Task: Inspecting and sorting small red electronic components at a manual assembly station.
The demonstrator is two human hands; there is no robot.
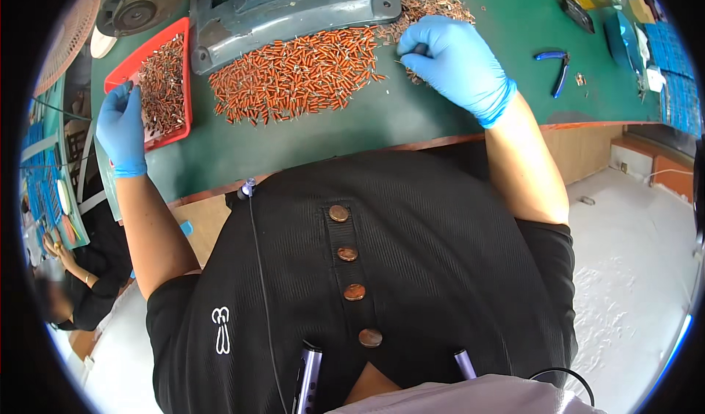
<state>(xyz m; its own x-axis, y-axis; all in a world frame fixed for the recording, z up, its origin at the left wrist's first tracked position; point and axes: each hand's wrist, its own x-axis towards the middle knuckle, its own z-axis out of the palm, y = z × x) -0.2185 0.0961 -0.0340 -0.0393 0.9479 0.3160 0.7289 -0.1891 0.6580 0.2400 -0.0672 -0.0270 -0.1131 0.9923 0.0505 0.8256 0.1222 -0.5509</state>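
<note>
My left hand (123,131), in a blue glove, is at the left rim of a red tray (186,83), its fingers pinched together. What they hold is too small to name. The tray is filled with small brownish parts (162,87) with wire ends. My right hand (459,69), also gloved, is closed in a pinch at a pile of similar copper-brown parts (448,6). Something small and dark shows between its thumb and finger, too small to make out. A wide heap of orange-brown cylinders with wire leads (294,76) lies between my hands.
Behind the heap stands a grey-blue machine base (294,21) on the green table (507,54). Blue-handled pliers (562,72) lie at the right. Blue stacked items (679,91) are at the right edge. Another person (88,289) sits at far left.
</note>
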